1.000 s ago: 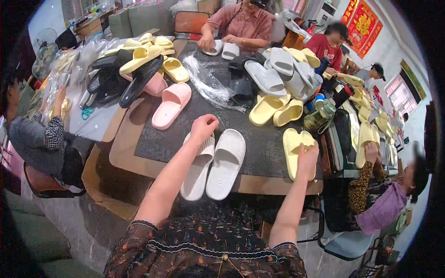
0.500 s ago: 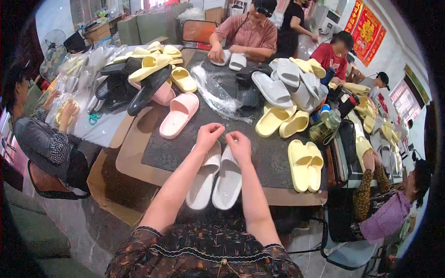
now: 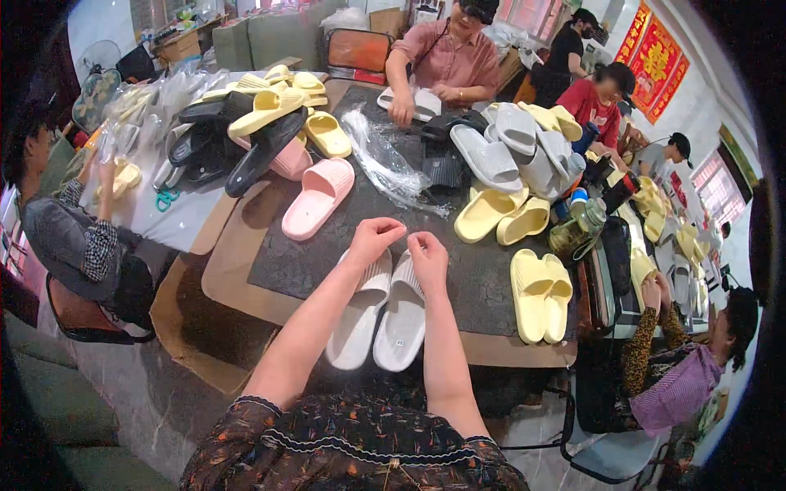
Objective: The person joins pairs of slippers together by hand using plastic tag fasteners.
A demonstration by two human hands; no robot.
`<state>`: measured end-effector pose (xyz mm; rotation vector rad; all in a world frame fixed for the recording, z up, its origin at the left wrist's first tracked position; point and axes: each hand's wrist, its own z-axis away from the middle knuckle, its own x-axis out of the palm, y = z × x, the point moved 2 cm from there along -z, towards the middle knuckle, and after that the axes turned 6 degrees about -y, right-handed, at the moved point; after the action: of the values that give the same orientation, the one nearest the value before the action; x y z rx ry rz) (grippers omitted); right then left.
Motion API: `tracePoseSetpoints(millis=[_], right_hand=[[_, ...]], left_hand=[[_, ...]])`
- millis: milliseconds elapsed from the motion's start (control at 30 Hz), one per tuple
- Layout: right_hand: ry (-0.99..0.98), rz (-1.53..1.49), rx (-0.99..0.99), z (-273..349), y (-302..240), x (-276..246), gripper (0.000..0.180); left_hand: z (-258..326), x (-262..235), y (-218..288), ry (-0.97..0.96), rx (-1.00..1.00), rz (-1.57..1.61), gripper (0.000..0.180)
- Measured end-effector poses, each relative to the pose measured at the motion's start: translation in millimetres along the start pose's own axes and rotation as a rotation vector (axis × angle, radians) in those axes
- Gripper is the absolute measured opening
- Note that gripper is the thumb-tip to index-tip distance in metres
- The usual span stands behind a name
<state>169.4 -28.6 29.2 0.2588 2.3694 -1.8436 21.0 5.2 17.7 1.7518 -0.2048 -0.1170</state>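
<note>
A pair of light grey slippers (image 3: 400,331) lies side by side at the table's near edge, with the toe straps pointing away from me. Above the straps, my left hand (image 3: 376,243) is closed in a pinch. My right hand (image 3: 427,255) is pinched just beside it, the fingertips of both close together. Anything thin between them is too small to make out. Beyond my hands lies a loose bundle of clear, thin plastic strands (image 3: 378,164). To the left of that bundle is a pink slipper (image 3: 318,199).
A yellow slipper pair (image 3: 540,296) lies on the right. Mixed slippers are piled on both sides, near a drink bottle (image 3: 576,229). Teal scissors (image 3: 167,200) lie on the left table. Co-workers sit around, one across (image 3: 450,61) handling grey slippers.
My hands stay pinched above the grey slippers; the right has shifted slightly toward its right. Across the table, the co-worker's hands and grey slippers have moved.
</note>
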Motion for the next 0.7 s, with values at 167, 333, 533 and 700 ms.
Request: tracePoseSetpoints(millis=[167,333,533,700], right_hand=[[0.002,-0.101,-0.020,-1.1,6.7,-2.6,0.015],[0.003,-0.108,0.010,4.5,-2.3,0.3,0.015],[-0.010,-0.164,0.031,5.7,4.0,-5.7,0.015],[-0.022,-0.060,0.037,0.6,-7.7,2.4,0.016]], left_hand=[[2.9,1.6,1.3,-0.063,-0.039,0.029,0.020],[10.2,-1.6,9.6,-0.089,-0.104,0.078,0.018],[6.1,2.5,4.1,-0.151,-0.182,0.110,0.018],[12.5,-3.4,19.4,-0.079,-0.320,0.111,0.012]])
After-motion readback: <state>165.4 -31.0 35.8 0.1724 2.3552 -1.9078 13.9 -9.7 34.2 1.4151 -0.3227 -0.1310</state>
